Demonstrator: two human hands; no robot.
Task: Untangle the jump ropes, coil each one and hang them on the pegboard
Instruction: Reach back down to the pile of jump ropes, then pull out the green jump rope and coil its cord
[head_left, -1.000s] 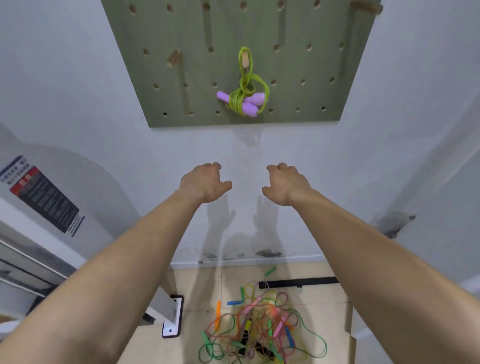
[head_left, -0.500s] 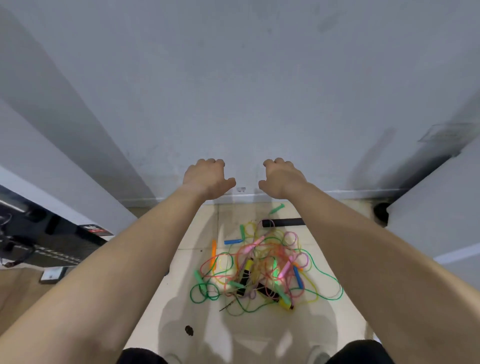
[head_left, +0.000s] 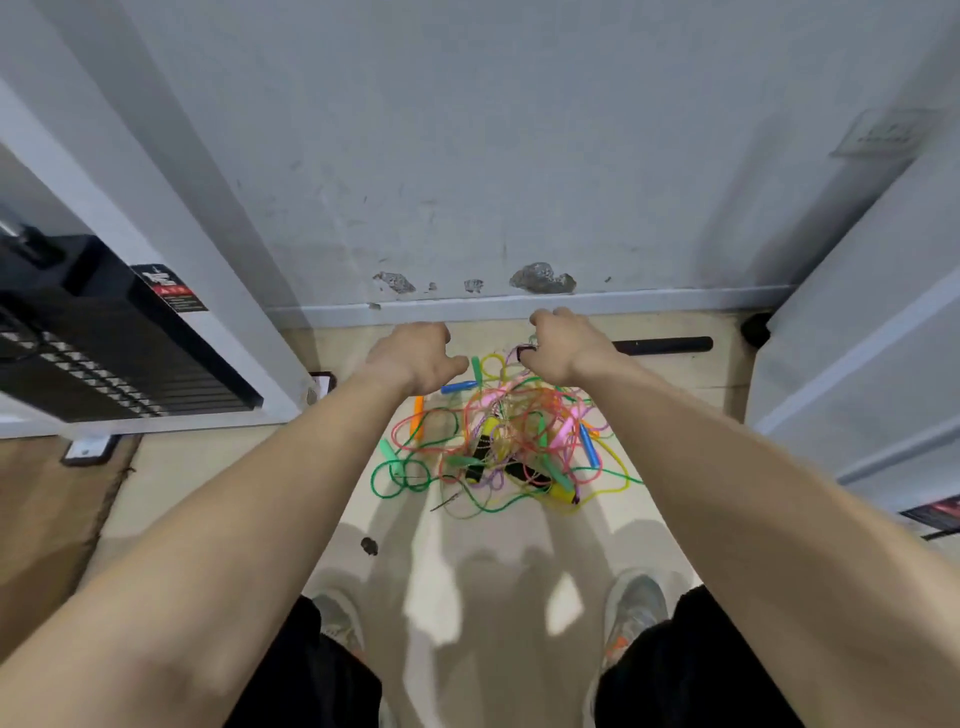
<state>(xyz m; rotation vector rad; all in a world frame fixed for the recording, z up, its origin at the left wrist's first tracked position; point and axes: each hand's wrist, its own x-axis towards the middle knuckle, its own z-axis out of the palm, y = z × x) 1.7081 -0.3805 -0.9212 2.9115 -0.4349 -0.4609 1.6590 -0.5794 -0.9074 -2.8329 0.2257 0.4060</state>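
Note:
A tangled pile of jump ropes (head_left: 506, 444) lies on the pale floor near the wall, with green, pink, yellow and purple cords and green, blue, orange, yellow and black handles. Both my arms stretch down toward it. My left hand (head_left: 415, 356) hovers over the pile's far left edge, fingers loosely curled, holding nothing. My right hand (head_left: 563, 343) hangs over the far right edge, also loosely curled and empty; it covers some cord loops behind it. The pegboard is out of view.
A black bar (head_left: 662, 344) lies on the floor by the baseboard to the right. Grey cabinet panels (head_left: 857, 332) flank the spot on both sides, and a black unit (head_left: 104, 343) sits at left. My shoes (head_left: 636, 605) stand just short of the pile.
My view has tilted down from the pegboard with its hung green rope to the floor. Both hands have dropped toward the tangled pile, which now looks closer.

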